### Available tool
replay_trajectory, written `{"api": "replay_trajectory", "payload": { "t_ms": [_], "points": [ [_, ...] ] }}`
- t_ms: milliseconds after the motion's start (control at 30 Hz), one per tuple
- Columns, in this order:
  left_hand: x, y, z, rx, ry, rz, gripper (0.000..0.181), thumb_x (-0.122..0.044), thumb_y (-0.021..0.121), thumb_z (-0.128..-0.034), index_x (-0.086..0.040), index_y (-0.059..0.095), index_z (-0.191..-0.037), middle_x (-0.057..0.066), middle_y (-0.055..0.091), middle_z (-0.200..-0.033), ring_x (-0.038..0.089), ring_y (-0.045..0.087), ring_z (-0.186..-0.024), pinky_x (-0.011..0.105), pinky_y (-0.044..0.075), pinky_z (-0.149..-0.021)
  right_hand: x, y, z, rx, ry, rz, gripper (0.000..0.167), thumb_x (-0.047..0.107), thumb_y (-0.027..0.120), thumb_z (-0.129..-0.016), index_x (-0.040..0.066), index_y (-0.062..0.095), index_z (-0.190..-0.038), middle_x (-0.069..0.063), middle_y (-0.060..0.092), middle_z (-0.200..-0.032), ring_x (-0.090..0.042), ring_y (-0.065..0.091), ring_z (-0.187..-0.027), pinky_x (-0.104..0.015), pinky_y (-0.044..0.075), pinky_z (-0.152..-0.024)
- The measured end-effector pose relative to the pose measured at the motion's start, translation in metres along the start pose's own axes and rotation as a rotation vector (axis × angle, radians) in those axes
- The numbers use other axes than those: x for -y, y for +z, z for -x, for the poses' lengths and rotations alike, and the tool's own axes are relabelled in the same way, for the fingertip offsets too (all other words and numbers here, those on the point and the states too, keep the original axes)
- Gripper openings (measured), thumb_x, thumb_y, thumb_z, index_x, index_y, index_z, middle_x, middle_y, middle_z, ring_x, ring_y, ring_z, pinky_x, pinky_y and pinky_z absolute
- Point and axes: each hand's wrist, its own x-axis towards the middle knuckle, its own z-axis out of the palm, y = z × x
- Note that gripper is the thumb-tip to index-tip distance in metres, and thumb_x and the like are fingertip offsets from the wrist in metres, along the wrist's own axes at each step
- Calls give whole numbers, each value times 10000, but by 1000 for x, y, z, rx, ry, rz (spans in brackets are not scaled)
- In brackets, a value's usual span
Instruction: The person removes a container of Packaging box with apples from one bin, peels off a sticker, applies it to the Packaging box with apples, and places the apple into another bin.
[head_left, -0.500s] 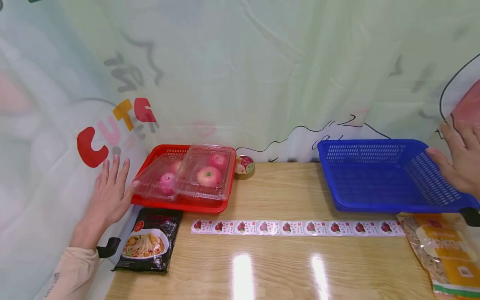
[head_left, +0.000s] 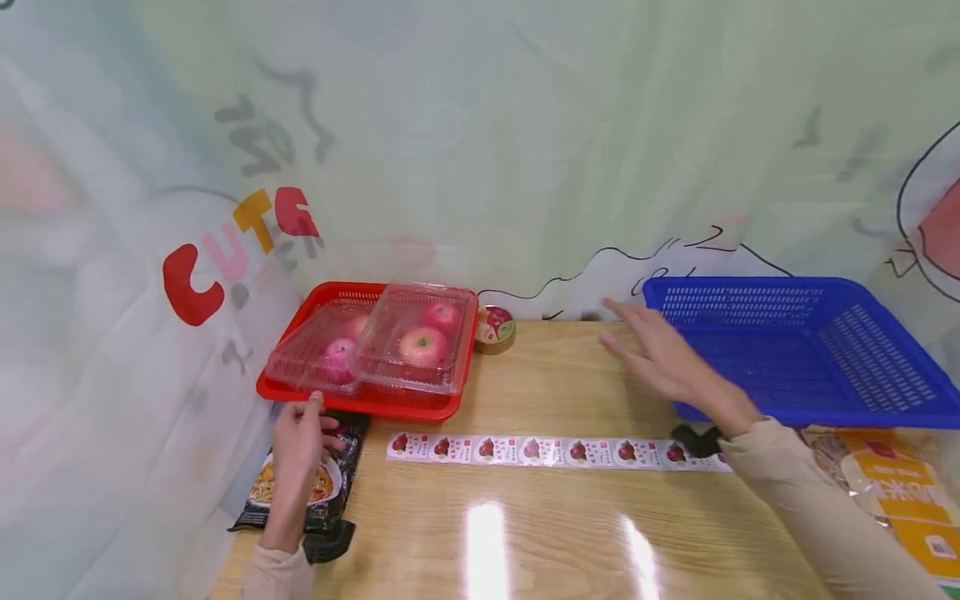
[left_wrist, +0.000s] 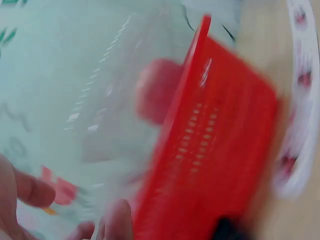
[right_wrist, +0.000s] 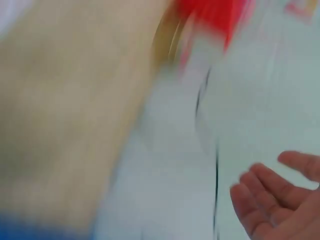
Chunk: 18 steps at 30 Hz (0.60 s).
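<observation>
In the head view, my left hand [head_left: 300, 433] is at the front-left edge of the red basket [head_left: 397, 406], above a black food packet [head_left: 330, 500]. Its fingers are loosely bent with nothing held; whether they touch the rim I cannot tell. Two clear plastic boxes [head_left: 386, 371] lie tilted and overlapping in the basket, with several apples [head_left: 423, 346] showing through them. My right hand [head_left: 660, 354] is in the air left of the blue basket [head_left: 817, 417], fingers stretched toward the left. The right wrist view, though blurred, shows no object in this hand [right_wrist: 280, 200].
A small round tin [head_left: 495, 331] stands right of the red basket. A strip of fruit-printed labels [head_left: 540, 451] runs across the wooden table [head_left: 562, 517]. A yellow packet [head_left: 892, 483] lies before the blue basket. A printed curtain [head_left: 480, 150] hangs behind.
My right hand has swung left from the blue basket's right side to its left side. The left hand has come right and down, from beside the red basket to its front edge.
</observation>
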Motion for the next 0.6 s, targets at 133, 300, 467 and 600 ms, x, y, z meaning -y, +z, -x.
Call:
{"api": "replay_trajectory", "payload": {
  "t_ms": [133,300,467,600],
  "points": [
    [18,33,4,54,-167,220,441,-449,441,-1124,-13,497,-1156,40,704,-699,146,693,-481,310,595,-484,45,56,-38,150,52,-269,568,374,482,-1131,1,471,-1558,-227,633,-1437,-412,627,-1282,-561,558,-989],
    [31,65,2,89,-188,445,485,-414,394,-1147,50,533,-1143,57,722,-681,160,718,-510,310,611,-508,72,103,-75,254,273,-582,554,445,467,-1129,17,557,-1469,-206,686,-1348,-346,689,-1198,-437,593,-900],
    [37,90,-2,-14,-129,605,414,-319,410,-1151,52,582,-1083,144,727,-660,180,711,-489,308,599,-486,88,124,-96,312,407,-696,635,521,465,-1107,7,553,-1468,-219,698,-1321,-386,689,-1185,-408,587,-869],
    [43,102,-7,-145,-21,634,363,-266,432,-1147,1,592,-960,174,718,-639,189,690,-460,315,585,-467,105,125,-109,342,482,-712,726,655,506,-1037,46,588,-1423,-178,736,-1258,-404,698,-1165,-410,601,-847]
  ]
}}
